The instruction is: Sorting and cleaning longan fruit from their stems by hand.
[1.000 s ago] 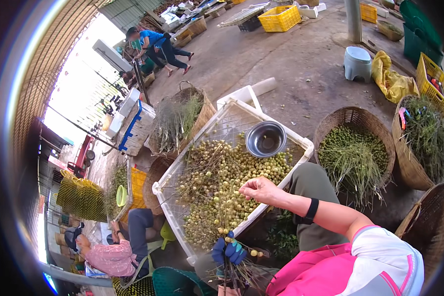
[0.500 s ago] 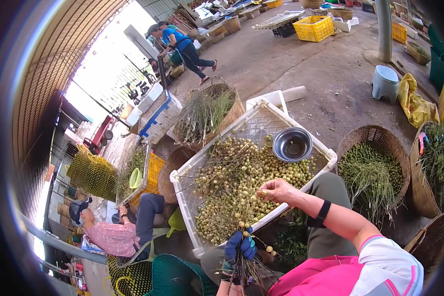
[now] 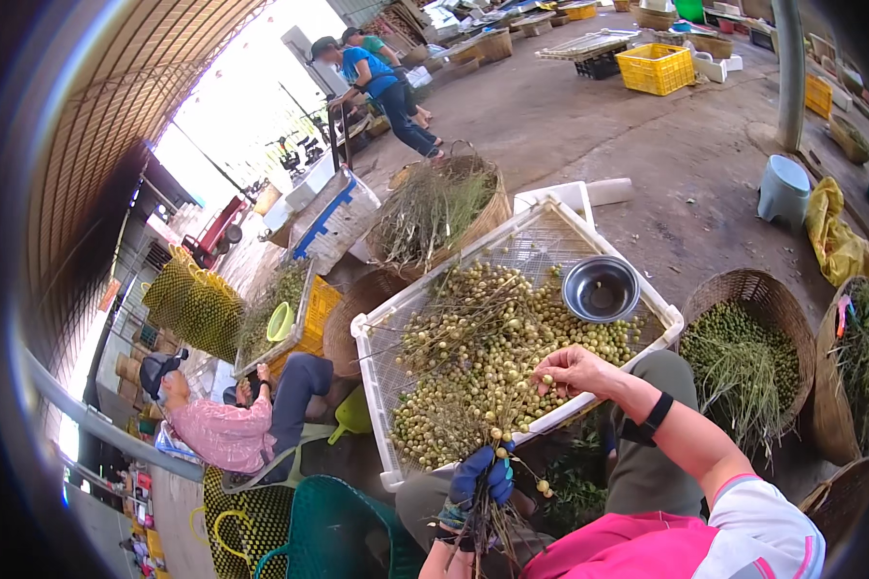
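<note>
My left hand [image 3: 480, 482], in a blue glove, is closed around a bundle of dry stems [image 3: 488, 540] with small round fruits, at the near edge of a white mesh tray [image 3: 366, 372]. My bare right hand [image 3: 565, 372] pinches a small round fruit over the tray, just above the held bundle's top. Yellow-green fruits [image 3: 459, 405] and loose twigs cover much of the tray. A steel bowl [image 3: 601, 288] stands in the tray's back right part, on the mesh among the fruit.
Baskets of greens [image 3: 743, 357] [image 3: 439, 217] stand right and behind. A seated co-worker [image 3: 217, 429] is at left near a green chair [image 3: 319, 521]. Two people [image 3: 381, 92] handle a trolley at the back. A blue-grey stool [image 3: 782, 188], yellow crate [image 3: 652, 68] and post [image 3: 790, 87] are farther off.
The camera has turned, so the scene sits farther right and lower. The seated co-worker's hands have risen. The people at the back have stepped along. My hands keep their grips.
</note>
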The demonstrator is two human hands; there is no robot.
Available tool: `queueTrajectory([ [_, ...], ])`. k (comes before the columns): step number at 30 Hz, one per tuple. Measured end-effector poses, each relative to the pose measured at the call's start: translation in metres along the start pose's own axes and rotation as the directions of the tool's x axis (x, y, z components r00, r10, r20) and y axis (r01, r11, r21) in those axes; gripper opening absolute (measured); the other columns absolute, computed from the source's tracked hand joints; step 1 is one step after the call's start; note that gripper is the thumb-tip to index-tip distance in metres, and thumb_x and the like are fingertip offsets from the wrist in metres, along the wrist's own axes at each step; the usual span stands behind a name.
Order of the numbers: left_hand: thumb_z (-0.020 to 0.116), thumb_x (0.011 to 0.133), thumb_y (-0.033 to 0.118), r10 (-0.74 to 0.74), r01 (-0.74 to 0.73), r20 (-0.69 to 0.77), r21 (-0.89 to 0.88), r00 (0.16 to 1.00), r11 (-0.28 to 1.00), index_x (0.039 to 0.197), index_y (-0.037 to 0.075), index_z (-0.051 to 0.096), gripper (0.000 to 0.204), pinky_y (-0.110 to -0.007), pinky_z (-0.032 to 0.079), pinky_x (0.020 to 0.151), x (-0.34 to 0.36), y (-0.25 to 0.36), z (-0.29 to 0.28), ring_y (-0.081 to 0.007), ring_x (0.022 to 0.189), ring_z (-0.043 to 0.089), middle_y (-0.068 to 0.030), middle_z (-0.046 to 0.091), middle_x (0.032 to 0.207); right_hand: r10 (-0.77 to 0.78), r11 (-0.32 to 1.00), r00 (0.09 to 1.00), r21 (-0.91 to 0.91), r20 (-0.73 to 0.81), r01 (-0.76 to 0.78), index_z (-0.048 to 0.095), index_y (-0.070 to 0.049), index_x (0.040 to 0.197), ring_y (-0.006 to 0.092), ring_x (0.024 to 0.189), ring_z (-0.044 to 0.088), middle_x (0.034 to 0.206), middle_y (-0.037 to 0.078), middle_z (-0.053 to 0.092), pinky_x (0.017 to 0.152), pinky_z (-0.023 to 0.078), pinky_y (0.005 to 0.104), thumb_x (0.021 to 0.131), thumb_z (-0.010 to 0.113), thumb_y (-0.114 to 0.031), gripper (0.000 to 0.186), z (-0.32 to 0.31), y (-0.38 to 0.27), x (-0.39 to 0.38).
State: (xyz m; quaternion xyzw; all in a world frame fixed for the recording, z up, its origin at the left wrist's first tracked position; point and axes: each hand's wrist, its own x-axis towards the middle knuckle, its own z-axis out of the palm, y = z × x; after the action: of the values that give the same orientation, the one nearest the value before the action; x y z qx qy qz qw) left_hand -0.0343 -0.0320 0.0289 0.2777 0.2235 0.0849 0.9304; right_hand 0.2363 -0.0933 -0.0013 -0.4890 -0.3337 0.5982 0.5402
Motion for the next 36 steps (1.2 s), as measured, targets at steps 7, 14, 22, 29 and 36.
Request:
queueTrajectory([
  [7, 0.043, 0.094, 0.031, 0.013, -0.010, 0.054, -0.049, 0.998, 0.999, 0.112, 0.001, 0.048, 0.035, -0.026, 0.027, 0.042, 0.002, -0.002, -0.014, -0.0095, 0.044, 0.031, 0.0042, 0.031, 0.055, -0.045, 0.944, 0.990, 0.329, 0.135, -0.002, 0.059, -0.001, 0.111, -0.0012, 0.051, 0.047, 0.073, -0.002, 0.062, 0.041, 0.036, 0.0120, 0.094, 0.050, -0.022, 0.029, -0.006, -0.001, -0.003],
  [14, 0.045, 0.093, 0.032, 0.029, -0.006, 0.137, -0.163, 0.990, 0.987, 0.112, 0.003, 0.047, 0.035, -0.025, 0.025, 0.040, -0.001, 0.001, -0.018, -0.0086, 0.041, 0.029, 0.0052, 0.030, 0.053, -0.003, 0.941, 0.999, 0.339, 0.036, -0.009, 0.055, -0.003, 0.117, 0.0011, 0.055, 0.047, 0.074, -0.003, 0.058, 0.044, 0.038, 0.0134, 0.090, 0.051, -0.014, 0.029, -0.004, 0.007, 0.006],
  [22, 0.044, 0.094, 0.033, 0.018, -0.007, 0.128, -0.090, 0.992, 0.996, 0.113, 0.004, 0.045, 0.036, -0.026, 0.027, 0.040, -0.001, 0.002, -0.013, -0.0091, 0.041, 0.030, 0.0045, 0.031, 0.053, -0.045, 0.999, 0.998, -0.017, -0.038, 0.044, 0.064, -0.008, 0.103, 0.0010, 0.051, 0.045, 0.074, -0.003, 0.061, 0.043, 0.037, 0.0166, 0.090, 0.057, -0.028, 0.025, 0.017, 0.007, 0.014],
  [29, 0.043, 0.094, 0.033, 0.004, -0.002, 0.091, -0.028, 0.996, 1.000, 0.112, 0.003, 0.046, 0.035, -0.027, 0.029, 0.041, 0.001, -0.001, -0.013, -0.0106, 0.044, 0.033, 0.0028, 0.035, 0.056, -0.013, 0.976, 0.991, 0.214, -0.130, 0.041, 0.058, -0.008, 0.078, 0.0022, 0.048, 0.045, 0.068, -0.002, 0.059, 0.040, 0.033, 0.0170, 0.090, 0.057, -0.029, 0.024, 0.012, 0.018, 0.010],
  [36, 0.042, 0.095, 0.033, -0.001, 0.040, 0.243, -0.158, 0.970, 0.987, 0.115, 0.003, 0.043, 0.037, -0.026, 0.028, 0.041, 0.002, -0.007, -0.018, -0.0100, 0.044, 0.032, 0.0038, 0.034, 0.056, -0.049, 0.869, 0.997, 0.494, 0.059, 0.014, 0.054, -0.009, 0.070, 0.0026, 0.045, 0.040, 0.065, -0.002, 0.055, 0.038, 0.026, 0.0175, 0.091, 0.056, -0.031, 0.030, 0.009, 0.020, -0.001],
])
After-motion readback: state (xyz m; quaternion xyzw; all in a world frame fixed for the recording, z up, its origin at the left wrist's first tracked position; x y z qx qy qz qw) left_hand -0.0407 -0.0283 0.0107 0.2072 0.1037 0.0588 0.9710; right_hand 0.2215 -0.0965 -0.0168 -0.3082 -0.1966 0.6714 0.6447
